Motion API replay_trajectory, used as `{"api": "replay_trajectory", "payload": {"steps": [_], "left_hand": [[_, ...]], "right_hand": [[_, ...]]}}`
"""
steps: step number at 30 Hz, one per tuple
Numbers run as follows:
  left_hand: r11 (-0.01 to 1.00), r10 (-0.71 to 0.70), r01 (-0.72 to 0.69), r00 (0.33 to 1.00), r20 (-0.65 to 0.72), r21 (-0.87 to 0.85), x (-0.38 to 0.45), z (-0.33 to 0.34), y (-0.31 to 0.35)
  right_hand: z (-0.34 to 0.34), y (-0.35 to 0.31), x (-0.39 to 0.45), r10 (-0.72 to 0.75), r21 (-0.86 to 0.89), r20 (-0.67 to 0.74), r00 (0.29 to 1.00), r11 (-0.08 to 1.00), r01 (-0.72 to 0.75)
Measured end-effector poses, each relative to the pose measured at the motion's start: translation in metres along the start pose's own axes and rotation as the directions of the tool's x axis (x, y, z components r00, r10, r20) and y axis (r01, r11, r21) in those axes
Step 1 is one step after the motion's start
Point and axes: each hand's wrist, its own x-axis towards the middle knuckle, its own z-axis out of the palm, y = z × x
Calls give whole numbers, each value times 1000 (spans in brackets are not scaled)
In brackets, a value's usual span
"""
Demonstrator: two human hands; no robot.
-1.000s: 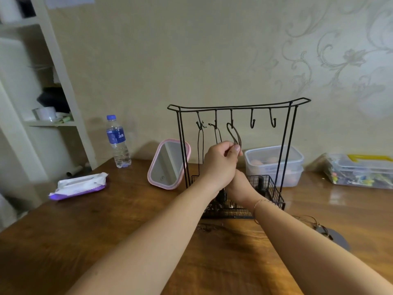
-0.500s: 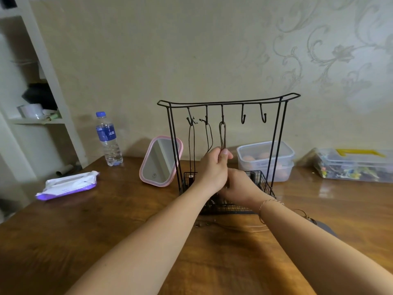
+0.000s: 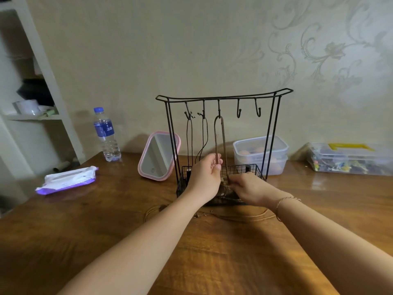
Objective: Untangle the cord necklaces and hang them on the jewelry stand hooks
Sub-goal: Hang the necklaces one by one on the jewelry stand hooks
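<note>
The brown necklace (image 3: 220, 141) hangs from the stand's (image 3: 223, 96) middle hook, at frame centre. The left hand (image 3: 205, 177) pinches its left strand to steady the loop. The right hand (image 3: 247, 189), fingers curled, grips the lower end, guiding it into the basket. Another cord (image 3: 240, 217) lies on the worktop (image 3: 127, 220) below, still unhung.

Black wire stand (image 3: 274, 133), brown cord (image 3: 222, 141), pink-rimmed mirror (image 3: 159, 155).

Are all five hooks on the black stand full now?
No, the two hooks nearest the stand's right end are bare, while only the other three hold cords.
</note>
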Motion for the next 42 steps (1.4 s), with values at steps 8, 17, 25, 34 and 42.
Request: {"api": "replay_trajectory", "payload": {"steps": [8,17,25,34,42], "left_hand": [[999,-21,19,999,50,32,-23,-5,-9],[976,208,-211,977,44,63,-63,-23,-34],[916,129,-249,926,354,316,-76,-20,-43],[885,136,-310,886,444,348,-82,22,-19],[987,157,-142,941,301,-72,-67,2,31]], "right_hand": [[2,-21,-4,96,-292,11,995,952,-88],[-9,-9,-42,15,-267,-308,951,958,-101],[33,-12,-83,130,-115,-107,986,983,-142],[41,-28,-95,135,57,-188,973,990,-127],[-11,-31,-115,82,544,-288,954,834,92]]}}
